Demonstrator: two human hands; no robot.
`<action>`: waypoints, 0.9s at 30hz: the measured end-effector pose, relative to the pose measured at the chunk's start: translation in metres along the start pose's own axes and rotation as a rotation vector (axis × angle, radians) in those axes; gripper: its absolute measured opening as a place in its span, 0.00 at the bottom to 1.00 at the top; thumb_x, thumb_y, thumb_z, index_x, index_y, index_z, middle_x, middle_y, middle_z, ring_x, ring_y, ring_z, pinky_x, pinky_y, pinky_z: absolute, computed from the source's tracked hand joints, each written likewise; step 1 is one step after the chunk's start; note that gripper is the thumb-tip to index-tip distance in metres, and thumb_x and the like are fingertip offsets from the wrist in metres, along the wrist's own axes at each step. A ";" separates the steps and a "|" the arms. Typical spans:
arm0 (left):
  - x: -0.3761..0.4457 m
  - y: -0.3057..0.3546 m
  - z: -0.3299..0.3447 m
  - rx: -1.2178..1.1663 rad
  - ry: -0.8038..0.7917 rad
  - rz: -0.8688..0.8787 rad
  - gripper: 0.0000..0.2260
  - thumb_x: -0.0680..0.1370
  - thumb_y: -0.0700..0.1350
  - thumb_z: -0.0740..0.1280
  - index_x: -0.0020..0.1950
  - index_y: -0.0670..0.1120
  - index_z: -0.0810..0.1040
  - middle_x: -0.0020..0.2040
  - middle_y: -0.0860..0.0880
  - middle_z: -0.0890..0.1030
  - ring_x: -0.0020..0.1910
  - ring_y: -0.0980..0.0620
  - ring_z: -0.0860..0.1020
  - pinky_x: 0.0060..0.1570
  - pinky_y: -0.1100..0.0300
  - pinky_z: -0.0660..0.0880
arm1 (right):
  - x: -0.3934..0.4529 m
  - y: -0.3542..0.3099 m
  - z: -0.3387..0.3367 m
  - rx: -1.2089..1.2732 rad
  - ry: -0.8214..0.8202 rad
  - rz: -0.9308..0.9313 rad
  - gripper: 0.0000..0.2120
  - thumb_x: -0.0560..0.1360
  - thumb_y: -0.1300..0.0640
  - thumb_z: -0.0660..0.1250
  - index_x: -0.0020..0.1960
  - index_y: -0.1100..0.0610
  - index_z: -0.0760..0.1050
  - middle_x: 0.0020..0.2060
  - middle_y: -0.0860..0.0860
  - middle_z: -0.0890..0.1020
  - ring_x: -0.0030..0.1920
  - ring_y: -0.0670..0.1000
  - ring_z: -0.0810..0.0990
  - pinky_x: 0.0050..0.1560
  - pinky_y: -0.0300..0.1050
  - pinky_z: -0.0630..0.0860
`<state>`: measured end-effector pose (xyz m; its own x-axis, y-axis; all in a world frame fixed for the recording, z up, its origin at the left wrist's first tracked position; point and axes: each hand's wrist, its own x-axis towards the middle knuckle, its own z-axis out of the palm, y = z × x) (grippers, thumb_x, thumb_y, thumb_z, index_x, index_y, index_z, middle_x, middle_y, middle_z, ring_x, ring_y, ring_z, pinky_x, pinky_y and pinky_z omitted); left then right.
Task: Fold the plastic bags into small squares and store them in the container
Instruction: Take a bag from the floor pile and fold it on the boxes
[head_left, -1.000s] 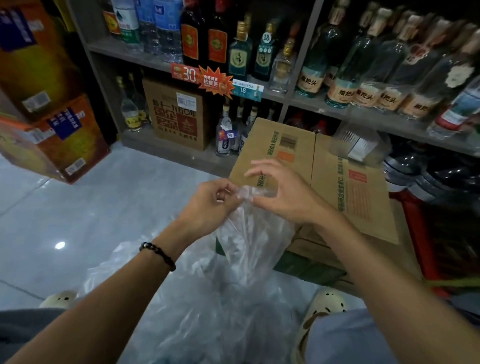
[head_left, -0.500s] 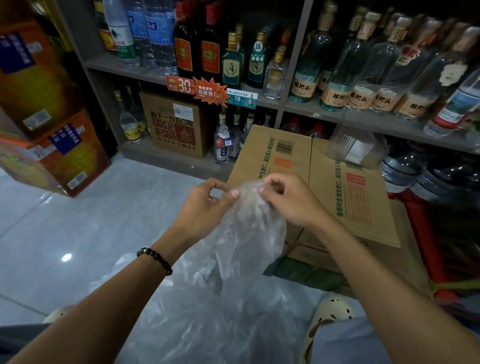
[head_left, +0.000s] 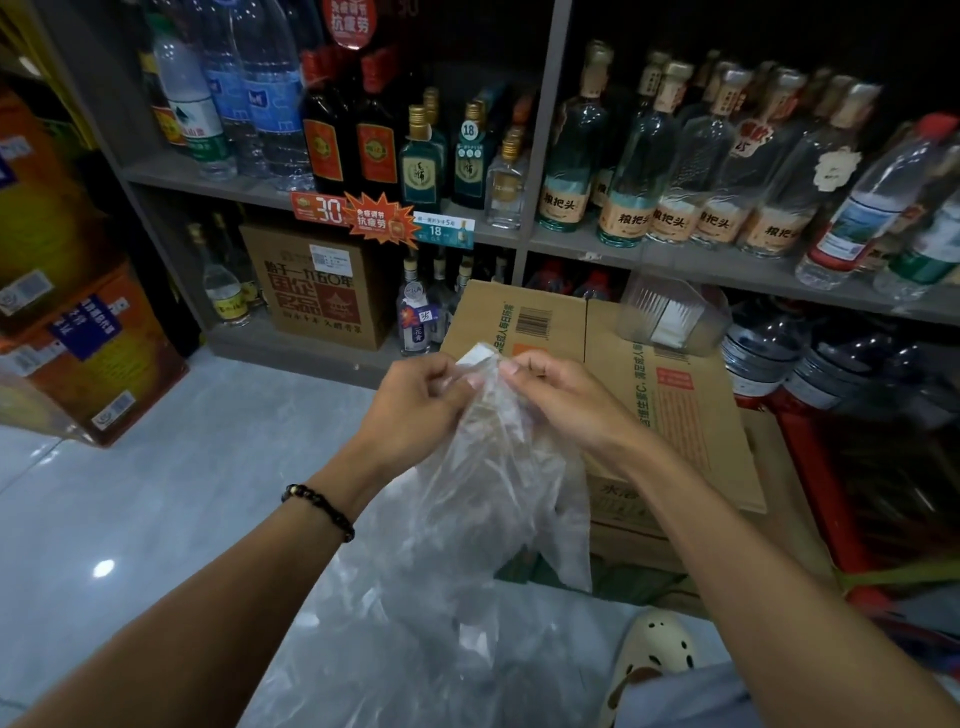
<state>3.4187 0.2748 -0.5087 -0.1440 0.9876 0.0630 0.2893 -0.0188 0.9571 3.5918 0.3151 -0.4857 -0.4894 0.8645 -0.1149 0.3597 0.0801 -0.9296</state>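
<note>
A: What does the head camera, the only view, show right now?

B: A person looks down at their own two bare arms in a shop aisle. The left hand (head_left: 421, 400) and the right hand (head_left: 561, 395) meet at chest height, each pinching the top edge of a clear plastic bag (head_left: 483, 493). Both hands are clamped on that edge, fingertips almost touching each other.

A: What has changed in the last second?

B: A second ago the right hand's fingers were spread above the bag. Now they have curled down onto it, and a small, flat, whitish tab of plastic sticks up between the two thumbs. I judge the person has gathered the bag's mouth or a corner, squaring it before the first fold. No fold is finished yet.

A: Which way does the bag point?

B: Its long axis runs roughly top to bottom. The pinched end points up and away from the person; the loose end hangs down toward their lap, where it merges with a heap of more clear plastic (head_left: 415, 649).

A: Where is the container?

B: A clear plastic container (head_left: 670, 317) sits on a cardboard box (head_left: 675, 405) just beyond the right hand, well apart from the bag. Whether it is the storage container I cannot tell.

A: Anything else?

B: Shelves of bottles (head_left: 623, 171) behind, a pale tiled floor (head_left: 156, 493), and a beaded bracelet (head_left: 319, 509) on the left wrist.
</note>
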 end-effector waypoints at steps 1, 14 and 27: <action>0.003 0.001 0.003 -0.010 0.046 0.008 0.09 0.79 0.44 0.68 0.41 0.41 0.79 0.27 0.55 0.77 0.27 0.59 0.73 0.31 0.64 0.71 | -0.002 0.001 -0.004 0.006 0.000 0.016 0.21 0.71 0.43 0.72 0.57 0.55 0.76 0.47 0.50 0.85 0.44 0.50 0.84 0.46 0.46 0.81; 0.055 0.015 0.034 -0.101 0.141 -0.069 0.14 0.81 0.47 0.65 0.41 0.38 0.76 0.38 0.47 0.81 0.38 0.51 0.79 0.40 0.55 0.76 | -0.001 0.013 -0.063 -0.004 0.129 0.021 0.10 0.80 0.45 0.62 0.59 0.45 0.73 0.56 0.37 0.75 0.55 0.39 0.75 0.50 0.41 0.73; 0.101 0.000 0.042 -0.209 0.370 -0.122 0.20 0.82 0.49 0.63 0.32 0.42 0.66 0.29 0.47 0.68 0.30 0.51 0.67 0.31 0.63 0.69 | 0.011 0.051 -0.120 0.077 0.275 0.099 0.06 0.75 0.58 0.73 0.40 0.58 0.81 0.35 0.53 0.83 0.35 0.49 0.79 0.45 0.46 0.78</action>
<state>3.4434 0.3812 -0.5146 -0.5050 0.8631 0.0063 0.0568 0.0259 0.9981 3.7000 0.3878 -0.4926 -0.2175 0.9690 -0.1169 0.3288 -0.0400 -0.9436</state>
